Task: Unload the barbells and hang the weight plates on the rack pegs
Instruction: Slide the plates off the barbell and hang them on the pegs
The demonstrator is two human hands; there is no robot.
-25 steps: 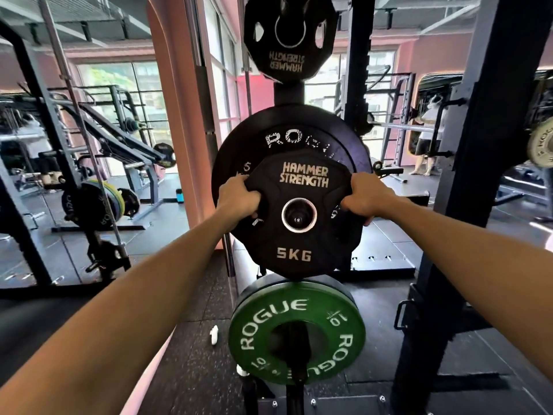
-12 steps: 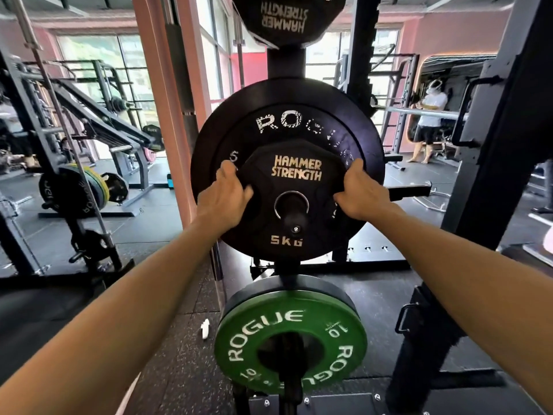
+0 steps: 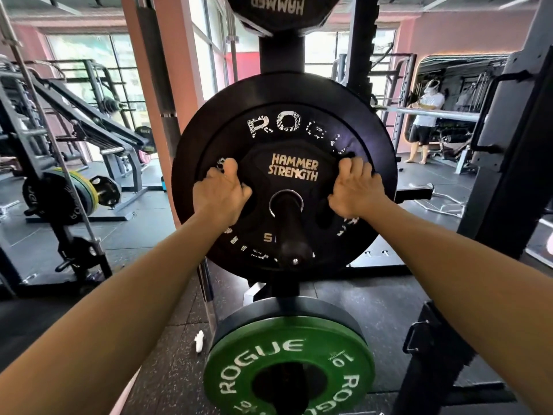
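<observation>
Small black plate [image 3: 291, 187] reads HAMMER STRENGTH; green plate [image 3: 288, 363] reads ROGUE (and 10).

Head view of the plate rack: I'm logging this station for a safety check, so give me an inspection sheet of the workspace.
Surface: dark rubber gym floor.
Job's things: small Hammer Strength plate on the middle peg, against a large black Rogue plate; green Rogue plate on the peg below; another Hammer Strength plate above.
Clutter: small white object on the floor.
Grippers: left hand and right hand grip the small plate's edges.
Cables: nothing seen.
Surroundings: loaded machine at left; a person stands at far right.
</observation>
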